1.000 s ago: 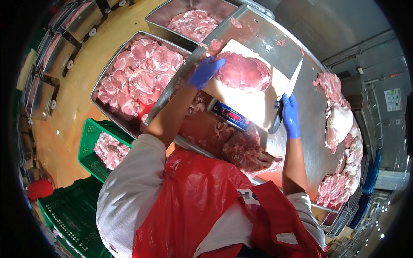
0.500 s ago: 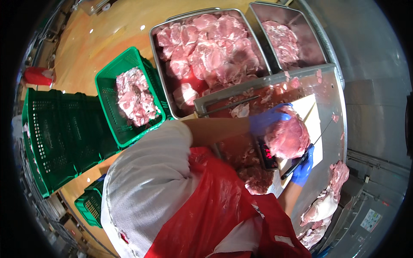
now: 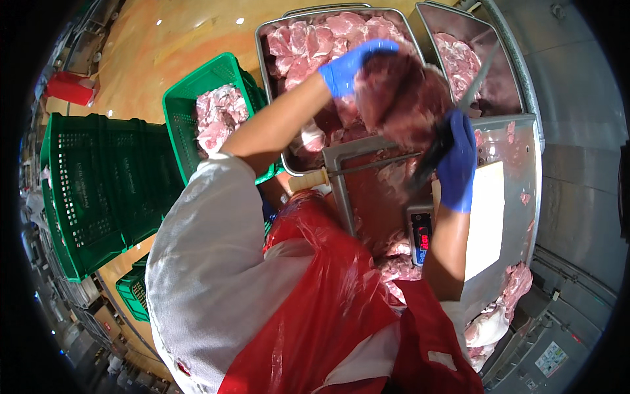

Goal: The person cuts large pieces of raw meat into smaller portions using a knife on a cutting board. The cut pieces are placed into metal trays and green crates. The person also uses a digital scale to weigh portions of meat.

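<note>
My left hand (image 3: 357, 67), in a blue glove, is closed on a large dark red piece of meat (image 3: 400, 98), blurred by motion, over the near edge of a metal tub of meat. My right hand (image 3: 457, 161), also gloved in blue, grips a knife (image 3: 478, 82) by its dark handle. The blade points up and away to the right, past the meat's right side. Below my hands is a metal tray (image 3: 374, 203) with scraps, a sharpening steel (image 3: 312, 180) with a pale handle across its rim, and a small scale (image 3: 421, 236) with a lit red display. My right forearm partly covers a white cutting board (image 3: 487, 223).
The large metal tub (image 3: 328, 9) is full of pink meat slices. A narrower metal tub (image 3: 449, 20) at far right holds more meat. Green crates (image 3: 111, 190) stand at left, one crate (image 3: 176, 111) with trimmings. Large meat pieces (image 3: 499, 312) lie at the near right edge.
My left hand has lifted the meat from above the cutting board and scale, away and to the left, to the tub. My right hand has moved farther away with the knife, uncovering the board.
</note>
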`<action>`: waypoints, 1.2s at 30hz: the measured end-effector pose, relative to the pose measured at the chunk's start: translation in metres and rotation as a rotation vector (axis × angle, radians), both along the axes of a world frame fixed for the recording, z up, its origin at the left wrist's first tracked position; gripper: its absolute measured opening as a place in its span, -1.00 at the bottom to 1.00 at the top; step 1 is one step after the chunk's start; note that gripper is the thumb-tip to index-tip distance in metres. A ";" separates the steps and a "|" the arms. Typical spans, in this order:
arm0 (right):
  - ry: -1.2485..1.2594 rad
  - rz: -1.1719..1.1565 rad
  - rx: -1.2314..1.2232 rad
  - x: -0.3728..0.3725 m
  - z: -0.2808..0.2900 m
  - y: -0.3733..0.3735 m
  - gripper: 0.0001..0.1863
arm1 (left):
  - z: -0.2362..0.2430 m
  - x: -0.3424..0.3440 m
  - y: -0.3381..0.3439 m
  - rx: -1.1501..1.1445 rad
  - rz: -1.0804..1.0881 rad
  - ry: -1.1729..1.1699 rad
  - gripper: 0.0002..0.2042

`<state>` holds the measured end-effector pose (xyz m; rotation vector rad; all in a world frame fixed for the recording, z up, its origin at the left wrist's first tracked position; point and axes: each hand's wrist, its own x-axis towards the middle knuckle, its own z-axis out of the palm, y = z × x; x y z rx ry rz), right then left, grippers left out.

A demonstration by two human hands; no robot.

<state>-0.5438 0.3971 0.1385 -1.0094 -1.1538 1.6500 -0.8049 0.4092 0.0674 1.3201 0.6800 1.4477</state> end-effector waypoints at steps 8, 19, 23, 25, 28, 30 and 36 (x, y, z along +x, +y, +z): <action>-0.352 0.074 0.346 0.007 -0.078 0.018 -0.54 | -0.081 0.000 0.036 -0.488 0.249 0.210 -0.31; -0.262 -0.268 -0.417 0.224 -0.021 -0.286 -0.37 | -0.036 -0.035 -0.121 -0.446 0.164 0.517 -0.72; -0.048 -0.749 -0.180 0.291 -0.034 -0.386 -0.45 | 0.014 0.115 -0.132 -0.352 -0.571 0.473 -0.70; -0.081 -0.872 -0.123 0.325 -0.027 -0.400 -0.54 | -0.007 0.170 -0.158 -0.216 -0.811 0.555 -0.68; -0.092 -1.046 -0.072 0.358 -0.010 -0.468 -0.62 | -0.022 0.267 -0.211 -0.236 -0.857 0.956 -0.25; -0.186 -1.186 -0.119 0.376 -0.019 -0.540 -0.61 | -0.055 0.308 -0.241 -0.097 -0.852 0.929 -0.07; -0.189 -1.456 -0.380 0.384 -0.086 -0.708 -0.56 | -0.124 0.390 -0.319 0.129 -0.587 1.126 0.18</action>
